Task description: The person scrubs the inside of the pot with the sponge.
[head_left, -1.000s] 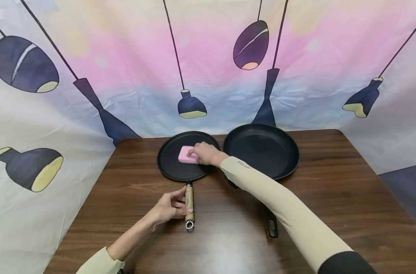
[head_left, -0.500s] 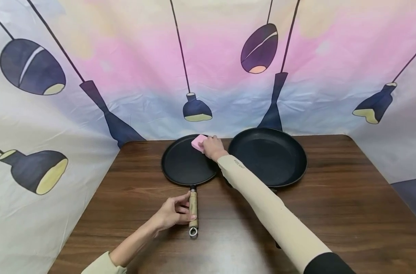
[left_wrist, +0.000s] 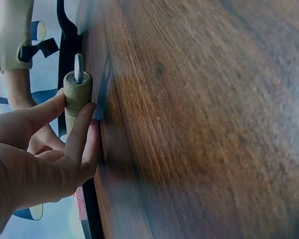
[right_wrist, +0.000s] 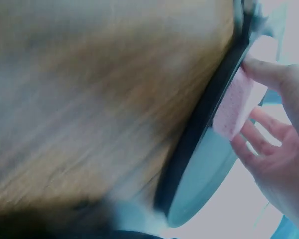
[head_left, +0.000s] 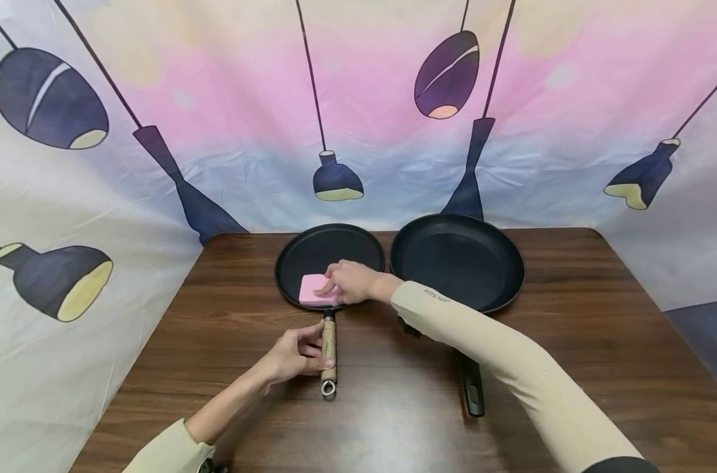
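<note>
Head view: left hand has the wooden handle of the smaller flat black pan pinched between thumb and fingers. Right hand grips the pink sponge, which sits on that pan at its near rim, right above the handle joint. Pan is by the table's far edge, left of the middle; its handle points at the near edge, metal ring at the tip. Larger black pan is just beside it on the right, also by the far edge of the table, its black handle toward the near edge, partly behind the right sleeve. Left wrist view: thumb one side of the wood, fingers the other, near the ring end. Right wrist view: thumb and fingers on opposite sides of the sponge; tabletop blurred there.
</note>
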`<action>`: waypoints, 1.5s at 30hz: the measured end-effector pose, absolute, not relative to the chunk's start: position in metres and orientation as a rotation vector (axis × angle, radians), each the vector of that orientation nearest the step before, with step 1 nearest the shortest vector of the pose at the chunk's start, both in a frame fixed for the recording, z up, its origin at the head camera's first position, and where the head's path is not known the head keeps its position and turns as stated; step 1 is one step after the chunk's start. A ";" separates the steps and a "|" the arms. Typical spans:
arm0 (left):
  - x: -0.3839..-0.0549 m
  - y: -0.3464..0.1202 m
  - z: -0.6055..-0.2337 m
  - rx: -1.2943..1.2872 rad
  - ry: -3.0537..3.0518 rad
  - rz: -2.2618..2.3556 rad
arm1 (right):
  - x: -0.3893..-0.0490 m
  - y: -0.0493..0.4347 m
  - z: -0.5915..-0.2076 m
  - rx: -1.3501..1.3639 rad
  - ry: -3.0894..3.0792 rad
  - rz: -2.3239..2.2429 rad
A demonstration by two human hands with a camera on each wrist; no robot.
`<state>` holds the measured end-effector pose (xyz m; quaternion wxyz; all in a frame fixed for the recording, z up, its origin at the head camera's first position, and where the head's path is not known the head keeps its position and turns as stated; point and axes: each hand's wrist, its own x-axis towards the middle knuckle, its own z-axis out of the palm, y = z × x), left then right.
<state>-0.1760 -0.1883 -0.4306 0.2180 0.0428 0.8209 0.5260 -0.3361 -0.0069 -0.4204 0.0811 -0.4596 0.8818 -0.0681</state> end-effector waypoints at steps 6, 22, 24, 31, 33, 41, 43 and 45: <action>-0.175 -0.195 -0.431 0.110 2.251 1.477 | -0.341 -0.019 -0.419 -1.330 2.593 -0.237; -0.173 -0.187 -0.432 0.131 2.251 1.472 | -0.389 -0.050 -0.440 -0.682 3.029 0.016; -0.174 -0.187 -0.432 0.126 2.246 1.483 | -0.389 -0.051 -0.439 -0.752 3.000 0.084; -0.175 -0.194 -0.432 0.100 2.228 1.508 | -0.374 -0.059 -0.427 -1.155 2.805 0.035; -0.176 -0.194 -0.431 0.103 2.226 1.500 | -0.365 -0.059 -0.426 -1.228 2.758 -0.015; -0.176 -0.196 -0.424 0.046 2.253 1.448 | -0.333 -0.039 -0.413 -1.301 2.637 -0.105; -0.175 -0.190 -0.423 0.083 2.352 1.403 | -0.330 -0.025 -0.406 -1.283 2.630 -0.085; -0.174 -0.181 -0.421 0.152 2.512 1.333 | -0.328 -0.007 -0.397 -1.272 2.642 -0.060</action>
